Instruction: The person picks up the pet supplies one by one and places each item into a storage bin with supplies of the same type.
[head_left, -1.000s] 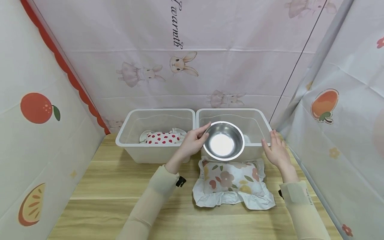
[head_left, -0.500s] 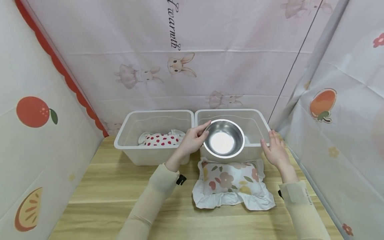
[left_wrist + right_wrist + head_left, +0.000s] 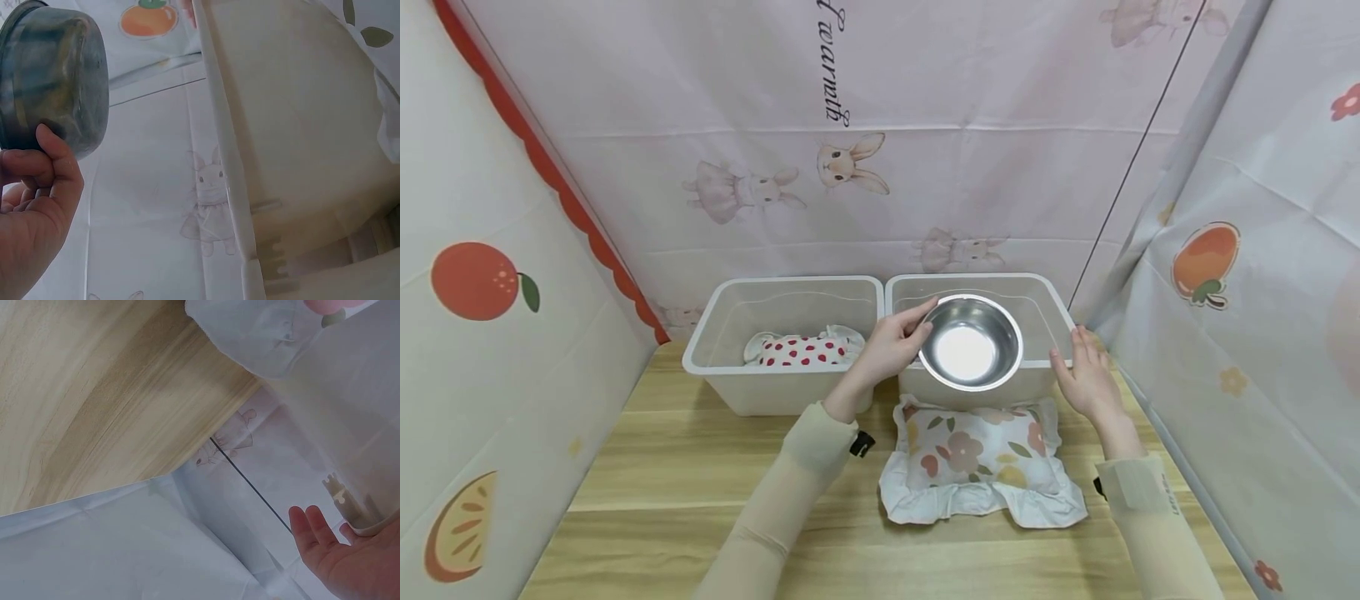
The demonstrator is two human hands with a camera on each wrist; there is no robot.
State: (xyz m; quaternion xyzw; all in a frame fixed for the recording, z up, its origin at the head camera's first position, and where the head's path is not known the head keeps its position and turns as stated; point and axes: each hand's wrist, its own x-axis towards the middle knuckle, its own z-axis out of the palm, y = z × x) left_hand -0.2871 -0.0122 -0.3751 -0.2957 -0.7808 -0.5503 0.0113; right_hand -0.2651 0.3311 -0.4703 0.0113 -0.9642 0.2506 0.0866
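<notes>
My left hand (image 3: 887, 350) grips a shiny metal bowl (image 3: 972, 343) by its left rim, thumb and fingers pinching the edge. The bowl is held above the front of the right white plastic bin (image 3: 985, 280), its inside turned toward the head camera. In the left wrist view the bowl (image 3: 59, 78) shows its outer side and base, with fingers against the wall. My right hand (image 3: 1088, 375) rests with straight fingers on that bin's front right corner; the right wrist view shows the hand (image 3: 337, 556) at the rim. A floral ruffled pillow (image 3: 981, 450) lies before the bin.
A second white bin (image 3: 797, 392) stands close on the left, with a small strawberry-print pillow (image 3: 805, 351) inside. Both stand on a wood-grain table (image 3: 700, 483). A printed cloth (image 3: 1000, 167) hangs behind, and similar cloths close off both sides.
The left hand and the metal bowl have shifted slightly right and up over the bin. The right hand keeps its place on the bin's corner.
</notes>
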